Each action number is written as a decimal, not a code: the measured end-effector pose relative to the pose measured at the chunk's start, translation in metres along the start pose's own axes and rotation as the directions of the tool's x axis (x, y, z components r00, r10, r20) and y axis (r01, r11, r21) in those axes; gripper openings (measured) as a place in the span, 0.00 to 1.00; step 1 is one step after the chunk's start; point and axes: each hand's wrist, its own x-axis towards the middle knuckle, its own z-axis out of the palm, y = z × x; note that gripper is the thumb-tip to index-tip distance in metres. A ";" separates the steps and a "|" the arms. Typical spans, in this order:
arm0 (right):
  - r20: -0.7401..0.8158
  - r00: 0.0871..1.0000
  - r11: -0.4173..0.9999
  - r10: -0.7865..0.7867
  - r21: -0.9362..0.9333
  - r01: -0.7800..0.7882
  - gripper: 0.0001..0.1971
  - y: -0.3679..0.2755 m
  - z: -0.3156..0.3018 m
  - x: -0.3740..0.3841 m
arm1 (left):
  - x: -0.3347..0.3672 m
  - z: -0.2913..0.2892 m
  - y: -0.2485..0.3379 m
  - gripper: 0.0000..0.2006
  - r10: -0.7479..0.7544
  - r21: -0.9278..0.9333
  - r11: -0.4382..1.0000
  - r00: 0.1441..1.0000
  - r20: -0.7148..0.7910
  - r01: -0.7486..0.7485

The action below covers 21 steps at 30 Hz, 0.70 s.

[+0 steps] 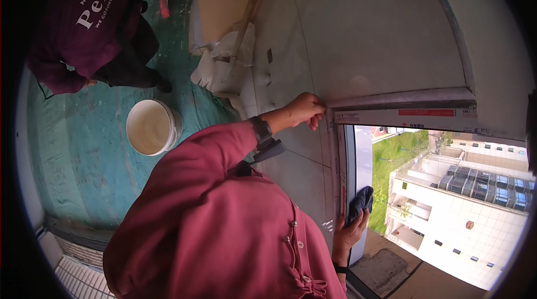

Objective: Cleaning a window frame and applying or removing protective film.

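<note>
At near right, we find the right hand [348, 235] grasping a cloth [361, 204], likely light, soft, best held bunched; the left hand [305, 110] curls by the frame [386, 115], any hold indeterminable.

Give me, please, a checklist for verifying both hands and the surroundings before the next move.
1. Right hand holds the dark cloth: ok.
2. Cloth is at the window frame: ok.
3. Left hand, fingers curled near the frame's corner, is free of small items: cannot tell.
4. White bucket stands upright, apart from both hands: ok.
5. Co-worker is away from both hands: ok.
6. Glass fills the opening: cannot tell.
</note>
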 end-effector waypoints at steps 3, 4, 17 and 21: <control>0.004 1.000 1.000 0.009 0.011 -0.009 0.29 -0.001 0.001 -0.001 | 0.002 0.002 0.001 0.08 -0.004 0.042 0.999 1.000 -0.025 0.005; 0.004 1.000 1.000 0.011 0.011 -0.011 0.29 -0.001 0.000 0.000 | 0.002 0.003 0.002 0.08 -0.006 0.056 0.998 0.999 -0.043 0.009; 0.016 1.000 1.000 0.008 0.011 -0.008 0.30 -0.001 -0.003 0.000 | 0.002 0.016 -0.005 0.07 0.074 0.042 0.997 0.964 -0.255 -0.065; 0.018 1.000 1.000 0.017 0.009 -0.017 0.30 -0.003 -0.001 0.001 | 0.001 -0.001 -0.005 0.06 -0.012 -0.145 0.989 0.998 -0.067 0.002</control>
